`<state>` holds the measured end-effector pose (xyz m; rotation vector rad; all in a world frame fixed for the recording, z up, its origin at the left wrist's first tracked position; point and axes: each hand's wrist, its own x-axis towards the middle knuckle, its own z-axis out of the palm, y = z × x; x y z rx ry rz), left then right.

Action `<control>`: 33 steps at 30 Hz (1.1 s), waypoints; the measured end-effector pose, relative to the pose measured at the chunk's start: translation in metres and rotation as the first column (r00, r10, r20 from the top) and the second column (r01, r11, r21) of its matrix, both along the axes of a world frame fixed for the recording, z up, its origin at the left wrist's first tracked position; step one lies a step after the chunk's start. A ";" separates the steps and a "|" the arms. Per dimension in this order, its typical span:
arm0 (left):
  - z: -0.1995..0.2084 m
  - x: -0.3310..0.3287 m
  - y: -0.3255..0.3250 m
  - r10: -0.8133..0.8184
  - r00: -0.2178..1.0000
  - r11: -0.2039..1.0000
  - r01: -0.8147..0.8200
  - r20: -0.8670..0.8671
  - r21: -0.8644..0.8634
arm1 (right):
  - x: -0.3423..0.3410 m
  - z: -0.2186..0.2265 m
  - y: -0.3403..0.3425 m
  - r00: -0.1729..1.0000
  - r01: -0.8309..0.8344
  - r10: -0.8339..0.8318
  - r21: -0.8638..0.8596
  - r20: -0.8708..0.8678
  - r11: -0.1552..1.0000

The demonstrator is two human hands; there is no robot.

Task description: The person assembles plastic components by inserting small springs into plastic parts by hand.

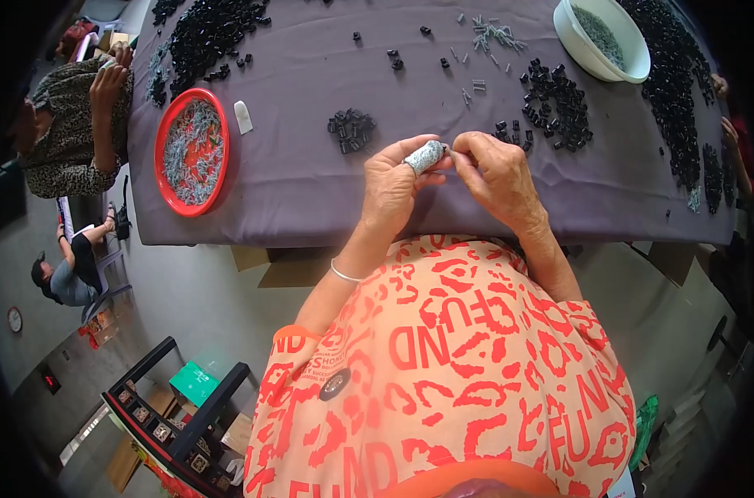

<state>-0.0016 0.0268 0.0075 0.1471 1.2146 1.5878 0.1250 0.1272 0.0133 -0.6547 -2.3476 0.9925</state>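
Observation:
Above the near edge of the table, my hands meet at the fingertips. My left hand (385,187) is closed, its thumb covered by a speckled grey-white wrap (425,156). A small black plastic piece (444,148) shows at its fingertips. My right hand (503,181) pinches right beside that piece; what lies between its fingers is too small to make out. Beyond my left hand sits a cluster of black plastic pieces (351,130). Past my right hand lies a larger group of black pieces (557,112), and loose grey pins (497,35) are scattered farther back.
A red tray (159,158) of grey pins stands at the left, beside a white oval piece (242,117). A white bowl (634,73) of pins is at the far right. Heaps of black pieces (213,37) cover both far corners. Other people sit at the left and right.

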 end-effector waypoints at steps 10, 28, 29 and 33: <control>-0.002 0.000 -0.002 -0.042 0.992 0.997 0.035 -0.115 -0.062 | -0.003 -0.002 0.003 0.996 -0.050 0.049 0.013 0.072 0.999; -0.006 -0.010 -0.003 -0.022 0.998 1.000 0.022 -0.057 -0.005 | -0.015 0.006 0.003 0.997 -0.042 0.051 -0.161 0.055 0.986; -0.007 -0.010 -0.003 -0.021 0.998 1.000 0.020 -0.055 -0.005 | -0.015 0.006 0.002 0.997 -0.043 0.053 -0.161 0.057 0.986; -0.011 -0.010 -0.003 -0.019 0.996 1.000 0.020 -0.089 0.002 | -0.016 0.000 -0.003 0.997 -0.037 0.037 0.006 0.063 0.999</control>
